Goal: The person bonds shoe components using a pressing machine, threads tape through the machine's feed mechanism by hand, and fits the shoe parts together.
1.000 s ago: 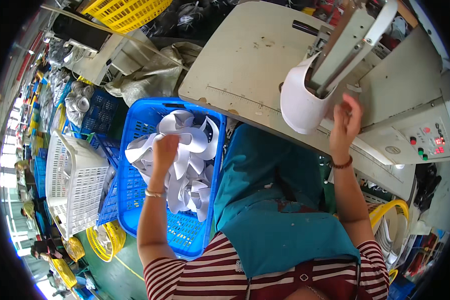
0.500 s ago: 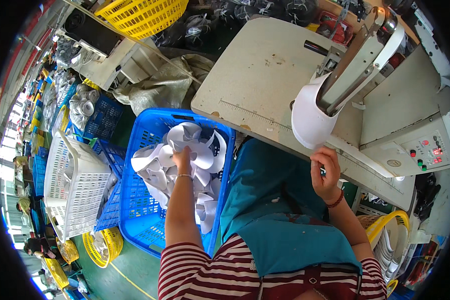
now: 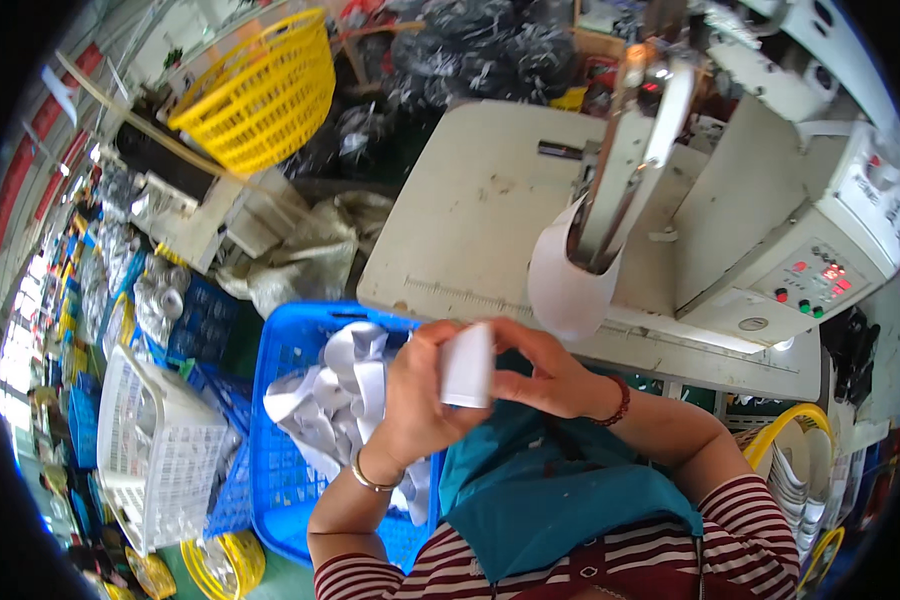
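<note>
Both hands are raised together over the right edge of the blue basket point(image 3: 270, 470). My left hand point(image 3: 410, 395) is closed round a white curved piece point(image 3: 467, 368), which stands upright and is slightly blurred. From the other side, the fingers and thumb of my right hand point(image 3: 560, 378) grip the same piece at its right edge. Several more white curved pieces point(image 3: 335, 400) lie heaped in the basket, partly hidden by my left arm. Ahead to the right, another white piece point(image 3: 570, 285) is fitted over the end of the machine's metal arm point(image 3: 620, 180).
A pale worktable point(image 3: 470, 190) with a ruler strip along its edge carries the machine. Its control box point(image 3: 805, 285) with lit red digits stands at the right. A white basket point(image 3: 160, 450) stands at left, a yellow basket point(image 3: 270, 95) farther back. Stacked white pieces point(image 3: 795, 480) sit lower right.
My left hand has come up out of the blue basket with a white piece. My right hand has left the piece on the machine and moved left to meet it. The view has shifted.
</note>
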`<state>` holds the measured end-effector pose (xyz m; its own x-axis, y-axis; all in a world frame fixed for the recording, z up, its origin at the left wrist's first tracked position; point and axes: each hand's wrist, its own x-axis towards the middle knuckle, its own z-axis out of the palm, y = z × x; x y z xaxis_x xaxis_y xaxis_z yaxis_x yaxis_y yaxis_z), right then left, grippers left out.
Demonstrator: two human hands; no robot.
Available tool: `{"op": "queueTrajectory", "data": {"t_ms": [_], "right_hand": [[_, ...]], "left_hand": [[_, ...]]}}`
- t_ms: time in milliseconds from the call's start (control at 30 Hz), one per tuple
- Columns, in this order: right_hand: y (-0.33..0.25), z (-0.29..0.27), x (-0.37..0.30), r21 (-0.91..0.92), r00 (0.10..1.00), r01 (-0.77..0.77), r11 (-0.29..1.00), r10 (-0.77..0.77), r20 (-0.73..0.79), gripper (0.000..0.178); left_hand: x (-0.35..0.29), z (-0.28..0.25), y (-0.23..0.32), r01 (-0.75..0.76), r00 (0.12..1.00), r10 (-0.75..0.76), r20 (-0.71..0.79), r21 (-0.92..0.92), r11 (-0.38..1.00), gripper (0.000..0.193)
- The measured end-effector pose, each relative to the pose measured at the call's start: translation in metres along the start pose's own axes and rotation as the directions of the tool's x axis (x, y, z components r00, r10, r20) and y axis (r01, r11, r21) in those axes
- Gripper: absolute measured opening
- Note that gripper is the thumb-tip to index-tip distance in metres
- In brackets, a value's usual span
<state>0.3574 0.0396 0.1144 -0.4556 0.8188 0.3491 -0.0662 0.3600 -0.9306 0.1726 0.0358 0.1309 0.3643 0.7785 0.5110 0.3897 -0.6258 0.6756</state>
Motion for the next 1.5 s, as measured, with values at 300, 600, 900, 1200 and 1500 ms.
{"op": "queueTrajectory", "data": {"t_ms": [300, 600, 900, 1200, 1500], "right_hand": [[-0.086, -0.084, -0.006, 0.150, 0.983, -0.084, 0.985, 0.107, -0.148, 0.020], [-0.127, -0.150, 0.029, 0.070, 0.800, 0.272, 0.960, -0.185, -0.570, 0.017], [-0.115, -0.170, 0.057, 0.139, 0.734, 0.299, 0.944, -0.134, -0.666, 0.017], [-0.114, -0.172, 0.063, 0.202, 0.731, 0.327, 0.923, -0.112, -0.674, 0.018], [-0.113, -0.173, 0.068, 0.359, 0.698, 0.348, 0.866, 0.016, -0.716, 0.013]], "left_hand": [[0.111, 0.003, 0.044, 0.514, 0.838, -0.069, 0.541, -0.740, 0.433, 0.021], [0.225, -0.004, 0.068, 0.317, 0.910, 0.043, 0.412, -0.761, 0.566, 0.012], [0.259, 0.011, 0.057, 0.294, 0.927, 0.028, 0.374, -0.771, 0.565, 0.011], [0.271, 0.026, 0.045, 0.382, 0.911, 0.002, 0.412, -0.848, 0.367, 0.010], [0.275, 0.031, 0.040, 0.411, 0.906, -0.028, 0.423, -0.860, 0.303, 0.012]]}}
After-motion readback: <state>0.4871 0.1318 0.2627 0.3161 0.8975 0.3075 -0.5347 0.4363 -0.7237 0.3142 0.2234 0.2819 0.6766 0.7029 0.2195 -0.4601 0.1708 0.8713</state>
